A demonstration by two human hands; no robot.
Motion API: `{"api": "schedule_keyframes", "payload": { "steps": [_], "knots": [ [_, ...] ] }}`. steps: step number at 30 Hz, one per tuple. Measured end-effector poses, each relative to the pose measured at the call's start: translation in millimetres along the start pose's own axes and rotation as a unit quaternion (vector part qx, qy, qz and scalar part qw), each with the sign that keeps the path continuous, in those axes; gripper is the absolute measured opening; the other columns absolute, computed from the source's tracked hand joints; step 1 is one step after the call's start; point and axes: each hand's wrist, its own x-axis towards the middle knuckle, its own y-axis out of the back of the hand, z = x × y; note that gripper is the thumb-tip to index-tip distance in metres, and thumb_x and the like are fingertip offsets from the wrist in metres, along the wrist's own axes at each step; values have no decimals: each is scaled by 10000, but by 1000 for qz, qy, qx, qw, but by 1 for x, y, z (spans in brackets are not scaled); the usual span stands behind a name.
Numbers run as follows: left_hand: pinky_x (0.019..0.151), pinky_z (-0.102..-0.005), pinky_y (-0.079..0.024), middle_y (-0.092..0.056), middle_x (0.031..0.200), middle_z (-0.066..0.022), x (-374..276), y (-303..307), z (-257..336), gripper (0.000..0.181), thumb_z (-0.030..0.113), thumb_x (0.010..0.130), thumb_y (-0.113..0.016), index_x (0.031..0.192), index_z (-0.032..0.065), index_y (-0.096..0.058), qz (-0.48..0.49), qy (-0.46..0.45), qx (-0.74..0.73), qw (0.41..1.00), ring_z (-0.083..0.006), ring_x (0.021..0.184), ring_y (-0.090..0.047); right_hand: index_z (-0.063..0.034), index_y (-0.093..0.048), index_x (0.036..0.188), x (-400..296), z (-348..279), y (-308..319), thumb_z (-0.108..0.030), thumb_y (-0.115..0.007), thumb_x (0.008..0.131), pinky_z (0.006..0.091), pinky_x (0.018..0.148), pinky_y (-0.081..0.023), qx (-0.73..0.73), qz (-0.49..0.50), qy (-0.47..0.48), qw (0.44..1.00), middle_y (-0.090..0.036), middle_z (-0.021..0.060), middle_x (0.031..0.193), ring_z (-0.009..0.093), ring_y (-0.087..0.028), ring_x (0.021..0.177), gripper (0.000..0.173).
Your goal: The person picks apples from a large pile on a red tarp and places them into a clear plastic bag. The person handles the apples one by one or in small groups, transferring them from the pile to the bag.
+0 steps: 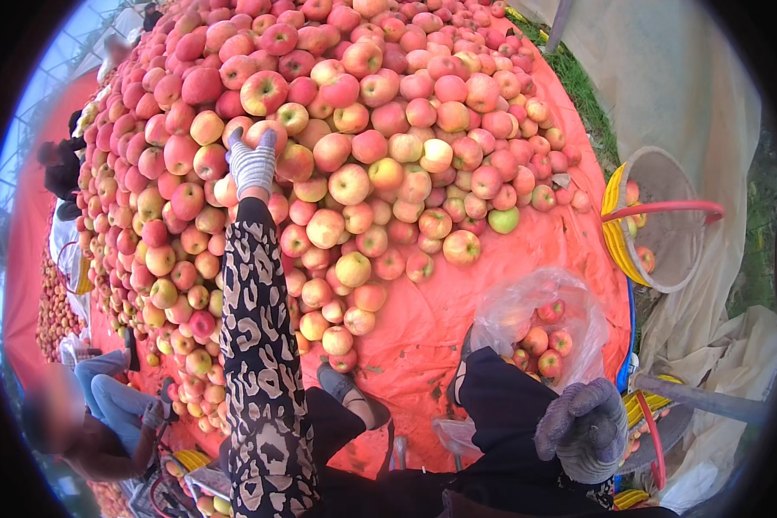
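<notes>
A large heap of red and yellow apples [349, 184] lies on an orange-red tarp [421, 330]. Reaching out over the heap, my left hand [252, 162], in a striped knit glove, has its fingers on a pinkish apple [267, 133]. My right hand [586, 427], gloved too, is near my right knee with its fingers curled in; no object shows in it. Just beyond that hand, a clear plastic bag [583, 304] stands with its mouth spread, holding several red apples [550, 343].
At the right a yellow basket [615, 226] with a red handle lies tipped, a few apples inside. Another basket [638, 411] is beside my right hand, near a metal pole [706, 398]. A seated co-worker [110, 421] is at the lower left; others are along the heap's left side.
</notes>
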Motion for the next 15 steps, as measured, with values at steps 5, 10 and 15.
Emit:
{"api": "schedule_keyframes", "payload": {
  "steps": [5,10,15],
  "knots": [
    [775,-335,-468,-565,1095,-108,-48,8,-20,521,224,777,-681,1171,58,-384,-104,-172,-143,969,-236,996,-557,7,-511,1032,-9,-1,-8,-289,-621,864,290,537,-492,-29,56,5,998,-590,188,849,238,-600,671,358],
    [508,-212,-448,-565,1089,-178,-158,75,69,664,602,766,-575,1100,34,-489,-295,278,-757,512,-230,795,-555,-22,-497,1131,6,6,-19,-225,-613,869,276,655,-498,-179,-37,-60,981,-595,124,958,180,-604,803,352],
    [342,-194,-341,-591,960,-92,-240,61,134,678,697,763,-496,1077,96,-521,-216,424,-634,610,-147,616,-558,-9,-428,1250,46,34,-16,-157,-637,849,284,701,-512,-333,-47,-46,941,-540,89,1111,154,-562,939,476]
  ]
}}
